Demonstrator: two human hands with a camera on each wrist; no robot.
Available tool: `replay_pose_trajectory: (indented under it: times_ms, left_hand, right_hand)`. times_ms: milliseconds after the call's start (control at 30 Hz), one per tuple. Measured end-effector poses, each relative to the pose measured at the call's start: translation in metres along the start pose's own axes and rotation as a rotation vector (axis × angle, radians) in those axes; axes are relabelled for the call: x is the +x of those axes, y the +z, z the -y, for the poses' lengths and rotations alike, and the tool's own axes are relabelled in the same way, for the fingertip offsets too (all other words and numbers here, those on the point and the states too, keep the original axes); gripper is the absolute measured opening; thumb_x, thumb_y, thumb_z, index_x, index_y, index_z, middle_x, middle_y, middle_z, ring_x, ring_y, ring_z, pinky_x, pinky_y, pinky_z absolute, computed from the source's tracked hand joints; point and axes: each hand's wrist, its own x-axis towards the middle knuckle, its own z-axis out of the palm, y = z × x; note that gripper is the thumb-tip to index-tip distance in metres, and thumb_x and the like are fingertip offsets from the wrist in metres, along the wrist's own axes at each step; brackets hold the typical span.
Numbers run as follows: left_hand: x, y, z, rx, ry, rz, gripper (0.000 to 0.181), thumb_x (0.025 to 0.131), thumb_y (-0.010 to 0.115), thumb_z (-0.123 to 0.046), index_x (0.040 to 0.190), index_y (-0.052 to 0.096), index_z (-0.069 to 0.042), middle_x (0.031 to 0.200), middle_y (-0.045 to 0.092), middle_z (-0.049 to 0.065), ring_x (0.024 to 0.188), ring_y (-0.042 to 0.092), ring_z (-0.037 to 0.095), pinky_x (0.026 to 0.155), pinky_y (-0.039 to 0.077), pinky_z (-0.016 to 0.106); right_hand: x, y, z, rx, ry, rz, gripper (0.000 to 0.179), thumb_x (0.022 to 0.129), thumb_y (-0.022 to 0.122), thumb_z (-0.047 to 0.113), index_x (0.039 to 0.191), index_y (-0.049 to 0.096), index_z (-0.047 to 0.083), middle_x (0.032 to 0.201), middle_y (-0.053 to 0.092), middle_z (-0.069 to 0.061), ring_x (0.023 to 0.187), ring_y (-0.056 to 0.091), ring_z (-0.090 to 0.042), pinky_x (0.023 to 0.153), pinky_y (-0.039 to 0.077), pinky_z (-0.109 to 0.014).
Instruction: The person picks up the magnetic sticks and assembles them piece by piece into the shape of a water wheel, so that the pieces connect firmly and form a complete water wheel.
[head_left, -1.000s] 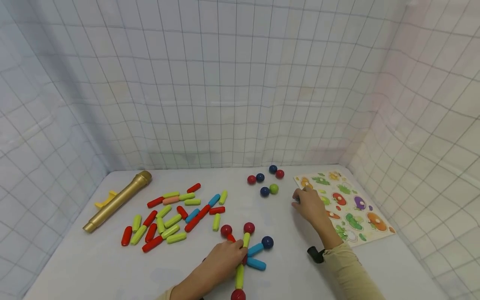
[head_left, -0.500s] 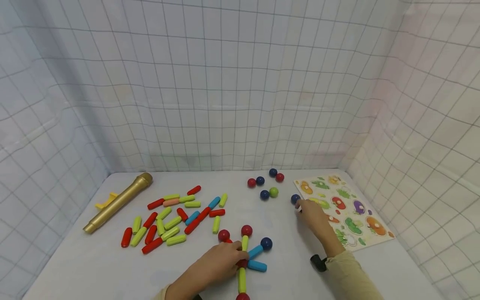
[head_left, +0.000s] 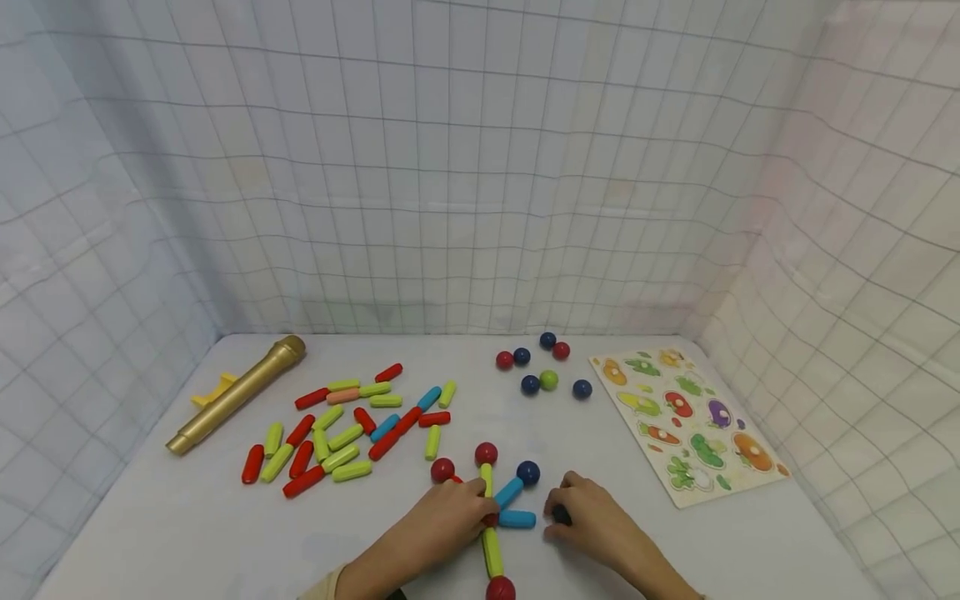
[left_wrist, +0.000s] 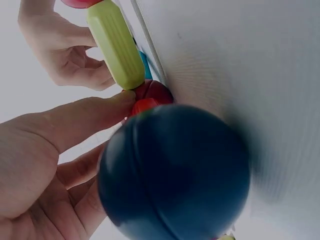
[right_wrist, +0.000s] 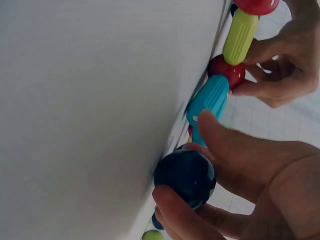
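My left hand [head_left: 442,521] pinches the red centre ball [left_wrist: 157,91] of a star-shaped build of magnetic-looking rods and balls. Yellow-green rods [head_left: 492,552], red rods and two blue rods radiate from that hub. Most arms end in balls, including a red ball [head_left: 486,453] and a dark blue ball [head_left: 528,473]. A large blue ball [left_wrist: 175,172] on a red rod shows in the left wrist view, hidden under the hand from above. My right hand [head_left: 596,521] holds a loose dark blue ball [right_wrist: 185,178] close to the bare end of the blue rod [head_left: 517,519].
Loose balls, among them a green ball [head_left: 549,380] and a blue ball [head_left: 582,389], lie at the back. Loose rods [head_left: 345,437] spread over the left side. A gold microphone [head_left: 240,393] lies far left; a vegetable puzzle board [head_left: 693,421] lies right.
My right hand has come from beside the puzzle board toward the build, carrying a blue ball. Another blue ball there has rolled slightly left. My left hand keeps its pinch on the hub.
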Motion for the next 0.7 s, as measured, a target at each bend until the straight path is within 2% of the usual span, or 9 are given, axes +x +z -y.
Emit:
replay_pose_trajectory:
  times_ms: [200, 300, 433, 567, 700]
  left_hand:
    - [-0.001, -0.001, 0.000, 0.013, -0.004, 0.013, 0.020, 0.084, 0.076, -0.021, 0.104, 0.076, -0.022, 0.084, 0.062, -0.005, 0.064, 0.050, 0.001, 0.068, 0.053, 0.014]
    - [-0.001, -0.001, -0.001, 0.022, 0.001, 0.017, 0.019, 0.084, 0.076, -0.022, 0.104, 0.075, -0.022, 0.084, 0.062, -0.005, 0.064, 0.050, 0.001, 0.068, 0.053, 0.014]
    - [-0.001, 0.000, -0.002, 0.019, 0.003, 0.020, 0.019, 0.084, 0.076, -0.023, 0.103, 0.075, -0.022, 0.084, 0.062, -0.005, 0.063, 0.050, 0.001, 0.068, 0.053, 0.014]
    - [0.000, -0.001, -0.002, 0.033, 0.002, 0.012, 0.019, 0.084, 0.076, -0.022, 0.103, 0.075, -0.022, 0.083, 0.061, -0.005, 0.064, 0.049, 0.001, 0.068, 0.053, 0.014]
    - [-0.001, -0.003, -0.001, 0.048, 0.001, 0.006, 0.019, 0.084, 0.076, -0.022, 0.103, 0.076, -0.022, 0.082, 0.061, -0.005, 0.063, 0.049, 0.001, 0.067, 0.053, 0.014]
  right_hand:
    - [0.011, 0.004, 0.017, -0.172, 0.033, 0.028, 0.028, 0.075, 0.083, 0.028, 0.099, 0.072, 0.019, 0.080, 0.054, 0.006, 0.067, 0.045, -0.008, 0.060, 0.040, -0.023]
    - [0.013, 0.008, 0.022, -0.216, 0.027, 0.030, 0.033, 0.075, 0.083, 0.029, 0.105, 0.074, 0.021, 0.081, 0.054, 0.005, 0.066, 0.044, -0.009, 0.058, 0.039, -0.022]
    - [0.015, 0.011, 0.024, -0.267, -0.003, 0.006, 0.031, 0.073, 0.085, 0.031, 0.101, 0.076, 0.023, 0.083, 0.058, 0.004, 0.068, 0.046, -0.009, 0.056, 0.043, -0.024]
    - [0.016, 0.011, 0.023, -0.283, -0.041, -0.028, 0.026, 0.072, 0.085, 0.030, 0.095, 0.077, 0.021, 0.084, 0.060, 0.005, 0.071, 0.047, -0.009, 0.057, 0.045, -0.024]
    - [0.016, 0.010, 0.021, -0.212, -0.055, -0.015, 0.022, 0.075, 0.083, 0.028, 0.093, 0.074, 0.019, 0.080, 0.058, 0.006, 0.067, 0.045, -0.007, 0.058, 0.041, -0.022]
